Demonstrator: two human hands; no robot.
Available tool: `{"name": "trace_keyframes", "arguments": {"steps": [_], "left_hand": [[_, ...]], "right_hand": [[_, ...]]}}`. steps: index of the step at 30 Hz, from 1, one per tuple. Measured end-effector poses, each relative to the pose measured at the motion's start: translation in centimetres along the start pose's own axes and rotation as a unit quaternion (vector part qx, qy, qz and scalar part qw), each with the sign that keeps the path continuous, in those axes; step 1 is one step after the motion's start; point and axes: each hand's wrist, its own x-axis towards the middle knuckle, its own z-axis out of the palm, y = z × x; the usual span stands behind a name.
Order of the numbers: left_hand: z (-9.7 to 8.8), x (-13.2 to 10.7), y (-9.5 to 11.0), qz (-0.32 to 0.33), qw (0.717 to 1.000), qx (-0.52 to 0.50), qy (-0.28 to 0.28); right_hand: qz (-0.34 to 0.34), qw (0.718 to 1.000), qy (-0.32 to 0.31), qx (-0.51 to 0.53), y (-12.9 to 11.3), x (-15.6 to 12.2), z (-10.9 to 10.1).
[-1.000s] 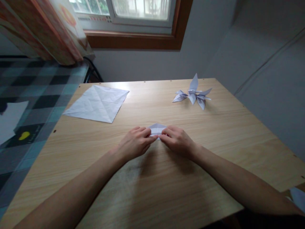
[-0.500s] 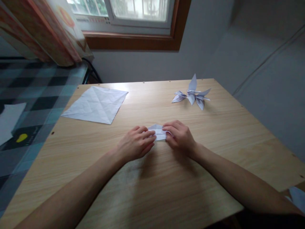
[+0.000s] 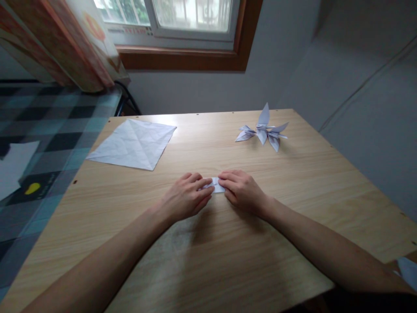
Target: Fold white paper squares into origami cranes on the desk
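Red marks (image 3: 136, 31) at the window (image 3: 195, 38) and faint ones on the black card (image 3: 32, 188) blur beyond reading.

L hand (image 3: 187, 195) + R hand (image 3: 241, 189): bare, fingers slim; nail detail too small to tell. L forearm (image 3: 117, 243) + R forearm (image 3: 312, 234): bare, tapering twd wrists. Dark patch (image 3: 358, 303) btm R, can't tell if clothing.

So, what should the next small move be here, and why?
Probably a press along the middle of the small folded paper with the right hand, the left hand steadying its end: both hands have fingers on opposite ends, and only the part between them is uncovered.
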Motion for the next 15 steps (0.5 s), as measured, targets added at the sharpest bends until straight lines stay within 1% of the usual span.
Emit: {"name": "trace_keyframes", "arguments": {"steps": [2,8,12,15], "left_hand": [[-0.09,0.07,0.02,0.002,1.000,0.004,0.000],[-0.05,0.08,-0.08,-0.001,1.000,0.018,0.004],[0.10,-0.08,-0.38,-0.013,0.999,0.032,0.006],[0.12,-0.10,-0.60,-0.026,0.998,0.053,0.014]], "right_hand": [[-0.016,1.000,-0.003,-0.013,-0.28,0.15,-0.01],[-0.049,0.999,-0.020,0.004,-0.54,0.34,0.07],[-0.012,0.999,-0.016,-0.025,-0.59,0.23,-0.36],[0.051,0.999,-0.008,-0.011,-0.66,0.44,-0.45]]}}
